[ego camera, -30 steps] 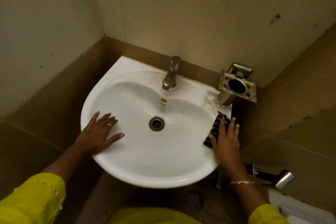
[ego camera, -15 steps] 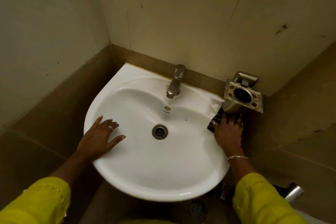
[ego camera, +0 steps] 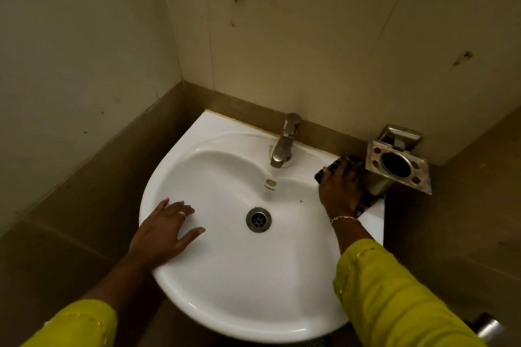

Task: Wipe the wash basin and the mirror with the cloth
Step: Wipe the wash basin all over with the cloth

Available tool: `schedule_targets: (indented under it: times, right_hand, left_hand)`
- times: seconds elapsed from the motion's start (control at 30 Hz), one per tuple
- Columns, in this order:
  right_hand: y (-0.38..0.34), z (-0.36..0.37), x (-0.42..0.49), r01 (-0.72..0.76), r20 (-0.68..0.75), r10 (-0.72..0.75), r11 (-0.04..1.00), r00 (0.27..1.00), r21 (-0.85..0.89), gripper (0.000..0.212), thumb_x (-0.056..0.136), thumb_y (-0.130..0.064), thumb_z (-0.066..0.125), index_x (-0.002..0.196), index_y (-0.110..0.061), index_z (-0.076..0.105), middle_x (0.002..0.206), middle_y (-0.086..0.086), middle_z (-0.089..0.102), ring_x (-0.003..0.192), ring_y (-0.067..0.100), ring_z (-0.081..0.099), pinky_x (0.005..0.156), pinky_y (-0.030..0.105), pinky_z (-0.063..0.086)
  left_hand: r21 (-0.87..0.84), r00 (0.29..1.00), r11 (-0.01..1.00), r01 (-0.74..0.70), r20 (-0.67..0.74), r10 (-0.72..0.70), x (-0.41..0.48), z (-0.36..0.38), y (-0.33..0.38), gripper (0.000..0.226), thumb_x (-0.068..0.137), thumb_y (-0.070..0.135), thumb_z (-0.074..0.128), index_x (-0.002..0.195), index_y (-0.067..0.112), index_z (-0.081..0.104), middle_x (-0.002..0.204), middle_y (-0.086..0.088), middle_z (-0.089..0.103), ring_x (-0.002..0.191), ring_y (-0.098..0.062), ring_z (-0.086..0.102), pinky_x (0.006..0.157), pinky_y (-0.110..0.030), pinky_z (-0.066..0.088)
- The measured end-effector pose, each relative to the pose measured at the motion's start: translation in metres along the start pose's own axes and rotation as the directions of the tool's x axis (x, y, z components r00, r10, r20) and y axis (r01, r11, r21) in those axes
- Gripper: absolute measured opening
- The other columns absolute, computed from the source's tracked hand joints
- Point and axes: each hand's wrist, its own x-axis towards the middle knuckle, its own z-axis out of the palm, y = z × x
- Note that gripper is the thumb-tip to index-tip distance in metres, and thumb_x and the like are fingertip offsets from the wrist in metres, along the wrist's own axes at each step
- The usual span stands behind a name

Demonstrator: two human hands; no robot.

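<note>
Pressing a dark, patterned cloth (ego camera: 339, 163) flat beneath the right hand (ego camera: 339, 191), a person wipes the back right corner of a white wash basin (ego camera: 225, 128), on the ledge between the tap (ego camera: 284, 144) and a wall-mounted metal holder (ego camera: 397, 165). The fingers lie spread over the fabric rather than curled round it, and folds of cloth show past the fingertips and beside the wrist. The left hand (ego camera: 163, 231), splayed and holding nothing, rests on the basin's left rim as a brace.

The holder overhangs that corner just beside the knuckles. A stroke carried further right would likely bump the hand or snag the cloth on its square-cornered plate. With only a flat palm pinning it, the cloth could also skid on the slick glaze and drop off the basin's right edge. No mirror is in view, so that half of the job cannot be judged.

The basin is glossy glazed ceramic, round-fronted, with a shallow bowl sloping to a metal-ringed drain (ego camera: 258, 220). A small dark speck (ego camera: 301, 201) lies to the drain's right. The tap is stubby brushed metal, and the holder is dull steel pierced by one large round hole. Pale, stained wall tiles (ego camera: 310, 36) rise above a brown band.
</note>
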Motion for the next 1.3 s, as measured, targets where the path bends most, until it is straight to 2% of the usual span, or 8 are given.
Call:
schedule_targets:
  times: [0.2,0.37,0.53,0.73,0.87,1.07,1.2,1.3]
  right_hand:
    - [-0.020,0.014,0.002,0.033,-0.161,-0.038,0.999,0.986,-0.034,0.056,0.089,-0.031,0.048,0.131,0.006,0.043,0.132,0.040,0.040,0.122,0.055,0.039,0.100,0.063,0.028]
    - [-0.047,0.030,0.002,0.251,-0.110,-0.258,0.965,0.960,-0.071,0.066,0.088,-0.040,0.022,0.134,0.004,0.040,0.136,0.037,0.037,0.127,0.053,0.034,0.104,0.061,0.024]
    - [-0.048,0.035,0.002,0.421,-0.071,-0.428,0.902,0.901,-0.091,0.068,0.086,-0.040,0.018,0.131,0.003,0.046,0.133,0.032,0.046,0.124,0.049,0.042,0.102,0.060,0.029]
    - [-0.039,0.048,-0.029,0.502,-0.159,-0.529,0.845,0.833,-0.182,0.057,0.086,-0.036,0.040,0.131,-0.001,0.042,0.130,0.023,0.052,0.120,0.039,0.049,0.102,0.052,0.036]
    - [-0.041,0.061,-0.044,0.558,-0.143,-0.588,0.804,0.796,-0.203,0.071,0.071,-0.017,0.069,0.135,-0.004,0.040,0.134,0.026,0.047,0.124,0.041,0.046,0.104,0.054,0.032]
    - [-0.068,0.055,-0.035,0.757,0.005,-0.775,0.615,0.631,-0.218,0.072,0.079,-0.021,0.065,0.141,-0.003,0.033,0.145,0.021,0.036,0.131,0.041,0.037,0.104,0.051,0.034]
    - [-0.107,0.056,-0.019,0.671,0.134,-0.660,0.703,0.739,-0.237,0.067,0.098,-0.034,0.035,0.146,-0.001,0.001,0.155,0.020,0.005,0.143,0.035,0.004,0.116,0.047,0.014]
    - [-0.132,0.055,-0.010,0.623,0.155,-0.603,0.751,0.782,-0.221,0.066,0.099,-0.037,0.027,0.145,0.000,-0.002,0.154,0.023,0.001,0.143,0.036,0.000,0.117,0.046,0.004]
  left_hand:
    - [0.008,1.000,1.000,0.021,0.004,-0.021,0.000,-0.004,0.002,0.083,0.089,0.068,0.015,0.099,0.008,0.071,0.099,-0.005,0.074,0.102,-0.020,0.067,0.107,-0.023,0.016]
    - [0.004,0.999,1.000,0.024,0.021,-0.024,-0.001,-0.004,0.002,0.084,0.089,0.068,0.014,0.100,0.007,0.070,0.100,-0.006,0.073,0.103,-0.020,0.067,0.105,-0.028,0.020]
    - [-0.039,0.999,0.999,0.033,-0.010,-0.034,-0.001,-0.005,0.002,0.083,0.088,0.068,0.016,0.098,0.005,0.070,0.099,-0.007,0.073,0.102,-0.022,0.067,0.103,-0.029,0.022]
    - [-0.092,0.998,0.994,0.054,-0.023,-0.057,-0.001,-0.007,0.004,0.085,0.086,0.070,0.016,0.104,0.005,0.067,0.106,-0.008,0.071,0.110,-0.023,0.063,0.106,-0.028,0.018]
    - [-0.136,0.997,0.989,0.060,-0.043,-0.066,0.000,-0.007,0.003,0.089,0.084,0.073,0.014,0.112,0.004,0.063,0.115,-0.008,0.068,0.123,-0.024,0.053,0.109,-0.025,0.013]
    - [-0.188,0.991,0.977,0.096,-0.079,-0.112,-0.001,-0.007,0.001,0.087,0.085,0.071,0.018,0.112,0.002,0.062,0.115,-0.009,0.066,0.133,-0.026,0.040,0.109,-0.025,0.014]
    - [-0.171,0.989,0.979,0.107,-0.078,-0.122,0.000,-0.009,0.004,0.083,0.088,0.067,0.019,0.113,0.001,0.061,0.115,-0.011,0.065,0.134,-0.028,0.038,0.111,-0.027,0.012]
    - [-0.163,0.984,0.975,0.148,-0.076,-0.162,0.000,-0.009,0.003,0.081,0.089,0.066,0.019,0.117,0.001,0.058,0.121,-0.011,0.062,0.136,-0.027,0.035,0.113,-0.030,0.011]
